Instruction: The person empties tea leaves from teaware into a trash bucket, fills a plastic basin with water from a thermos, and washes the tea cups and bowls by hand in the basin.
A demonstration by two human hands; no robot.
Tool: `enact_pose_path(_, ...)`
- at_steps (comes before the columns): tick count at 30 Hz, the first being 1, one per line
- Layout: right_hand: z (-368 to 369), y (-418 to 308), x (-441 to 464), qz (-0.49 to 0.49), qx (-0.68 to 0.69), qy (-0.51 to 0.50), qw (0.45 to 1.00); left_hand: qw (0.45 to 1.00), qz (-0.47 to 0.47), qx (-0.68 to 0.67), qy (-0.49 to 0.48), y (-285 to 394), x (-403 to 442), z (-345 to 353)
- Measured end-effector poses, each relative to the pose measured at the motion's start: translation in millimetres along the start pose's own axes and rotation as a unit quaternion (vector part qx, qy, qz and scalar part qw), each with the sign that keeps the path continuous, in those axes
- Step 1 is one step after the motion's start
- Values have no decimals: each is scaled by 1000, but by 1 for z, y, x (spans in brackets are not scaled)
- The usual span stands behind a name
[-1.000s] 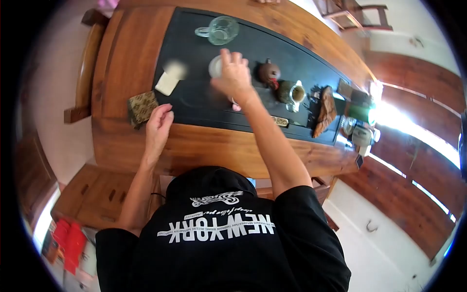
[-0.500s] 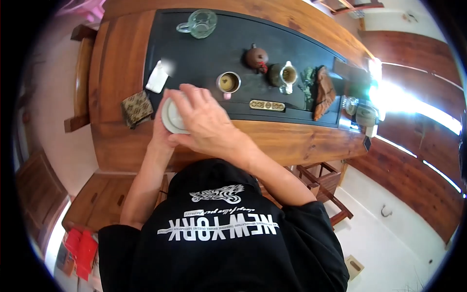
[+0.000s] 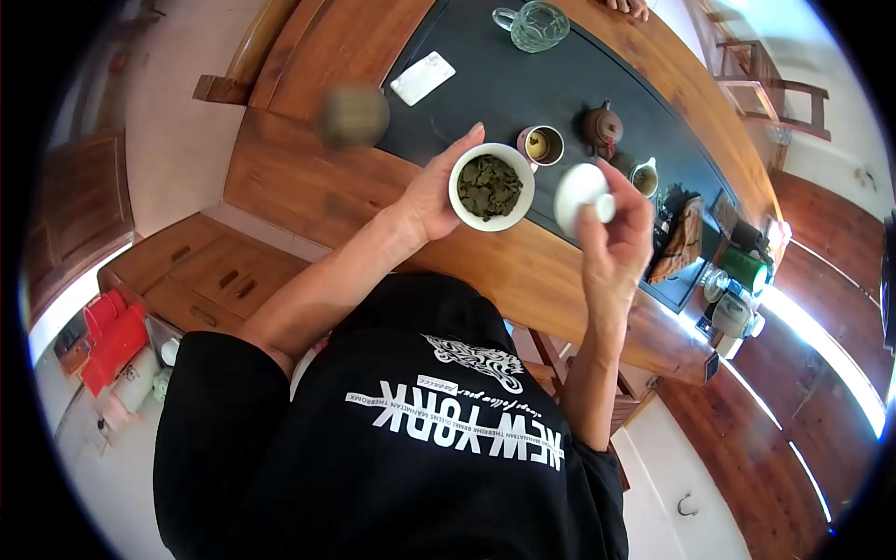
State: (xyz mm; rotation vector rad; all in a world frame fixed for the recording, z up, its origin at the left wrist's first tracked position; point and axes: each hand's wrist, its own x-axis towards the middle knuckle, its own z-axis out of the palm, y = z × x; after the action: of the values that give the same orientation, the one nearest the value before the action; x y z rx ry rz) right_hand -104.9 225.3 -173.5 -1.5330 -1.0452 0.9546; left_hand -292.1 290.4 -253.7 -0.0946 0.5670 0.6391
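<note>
My left hand (image 3: 432, 194) is closed around the side of a white gaiwan bowl (image 3: 498, 224), whose open top faces the camera. Dark green, wet-looking tea leaves (image 3: 489, 187) lie inside it. To the right, my right hand (image 3: 621, 229) grips the white gaiwan lid (image 3: 572, 194) by its knob, tilted and apart from the bowl. Just beyond the bowl stands a cup (image 3: 554, 152) with yellowish liquid in it. A brown clay teapot (image 3: 603, 129) and a pitcher (image 3: 644, 175) sit farther right on the dark tea tray (image 3: 485, 89).
A glass mug (image 3: 539, 28) stands at the tray's far side, a white packet (image 3: 423, 77) at its left end. A blurred brownish object (image 3: 355, 117) is near the tray's corner. Another person's hand (image 3: 630, 7) rests on the far table edge. A wood piece (image 3: 679, 241) lies right.
The lid has come off the bowl in my right hand, which moved to the right. The tea leaves now show. The view has turned, and another person's hand has come into sight.
</note>
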Motion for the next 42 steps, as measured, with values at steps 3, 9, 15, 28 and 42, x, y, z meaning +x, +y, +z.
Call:
enact_pose_path(3,-20,6,-10,3,-6,22,1000,999,25,39,17,-8,-1,-4)
enact_pose_path(9,-54,23,-42,35,65,75,994,981,52,175,-66,-28,-7,8)
enact_pose_path(15,-103,48,-84,18,75,52,996,973,36,226,-13,-90,5,17)
enact_pose_path(28,-238,54,-137,-126,-148,-72,978,965,-58,207,-150,-273,15,43)
enact_pose_path(42,-230,54,-112,-80,-65,-240,965,977,97,139,-133,-304,-42,26)
